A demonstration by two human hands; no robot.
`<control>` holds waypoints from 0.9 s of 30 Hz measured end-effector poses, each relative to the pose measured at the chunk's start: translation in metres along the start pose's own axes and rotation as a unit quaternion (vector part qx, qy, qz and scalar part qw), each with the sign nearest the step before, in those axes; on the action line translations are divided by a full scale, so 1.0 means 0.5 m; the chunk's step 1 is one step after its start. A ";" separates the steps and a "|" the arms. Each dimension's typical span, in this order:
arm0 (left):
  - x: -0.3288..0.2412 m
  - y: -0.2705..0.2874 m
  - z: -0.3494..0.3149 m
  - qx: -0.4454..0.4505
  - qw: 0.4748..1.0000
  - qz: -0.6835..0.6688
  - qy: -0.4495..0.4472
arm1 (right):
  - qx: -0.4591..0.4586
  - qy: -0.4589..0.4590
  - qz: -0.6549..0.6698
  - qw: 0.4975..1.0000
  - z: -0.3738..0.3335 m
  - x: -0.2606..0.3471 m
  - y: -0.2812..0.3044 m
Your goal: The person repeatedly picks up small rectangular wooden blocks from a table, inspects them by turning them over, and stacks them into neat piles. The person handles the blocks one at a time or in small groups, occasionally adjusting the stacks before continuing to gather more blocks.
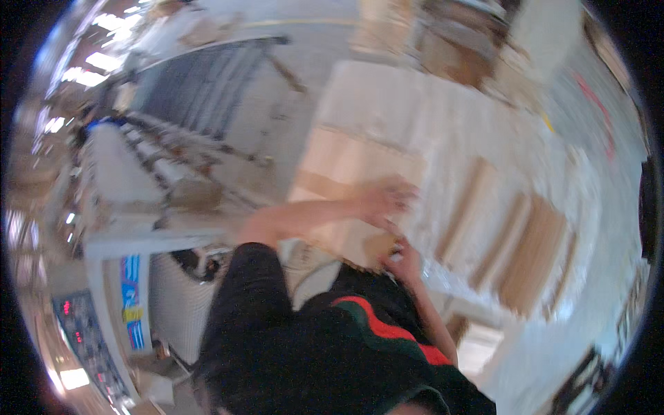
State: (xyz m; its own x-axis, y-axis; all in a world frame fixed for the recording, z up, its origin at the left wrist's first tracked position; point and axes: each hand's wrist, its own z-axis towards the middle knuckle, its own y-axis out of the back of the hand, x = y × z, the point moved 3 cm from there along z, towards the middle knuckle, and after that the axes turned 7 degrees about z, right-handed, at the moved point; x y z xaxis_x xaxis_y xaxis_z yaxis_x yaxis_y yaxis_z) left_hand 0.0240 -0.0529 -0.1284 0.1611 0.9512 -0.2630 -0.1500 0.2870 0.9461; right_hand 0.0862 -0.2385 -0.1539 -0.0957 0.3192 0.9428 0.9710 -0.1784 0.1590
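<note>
Tan sheets (366, 155) are laid on white sheeting (449, 117), directly in front of the person's dark-clothed body. Over their middle the left hand (389, 200) is held with bent fingers; whether anything is grasped by it cannot be told through the blur. The right hand (404, 264) is curled close at their near right corner, its grip likewise blurred and impossible to tell. Brown stacks (534, 256) are set farther right on the sheeting.
</note>
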 end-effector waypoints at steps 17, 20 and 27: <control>-0.106 0.066 0.102 0.004 0.994 0.023 -0.111 | -0.003 -0.052 0.173 0.984 -0.072 0.023 0.092; -0.075 0.110 0.114 -0.068 0.967 -0.218 0.115 | -0.037 -0.036 0.176 0.983 -0.043 0.032 0.098; -0.051 0.147 0.128 0.126 0.936 -0.125 0.305 | 0.000 0.094 0.061 0.994 0.070 0.100 -0.001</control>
State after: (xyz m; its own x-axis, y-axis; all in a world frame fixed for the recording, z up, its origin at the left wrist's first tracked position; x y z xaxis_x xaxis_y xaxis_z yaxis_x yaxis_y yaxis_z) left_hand 0.0711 -0.0634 -0.0400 -0.4378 0.7673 -0.4685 0.0658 0.5471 0.8345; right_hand 0.0884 -0.1897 -0.1171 -0.0170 0.1159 0.9931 0.9778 -0.2056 0.0407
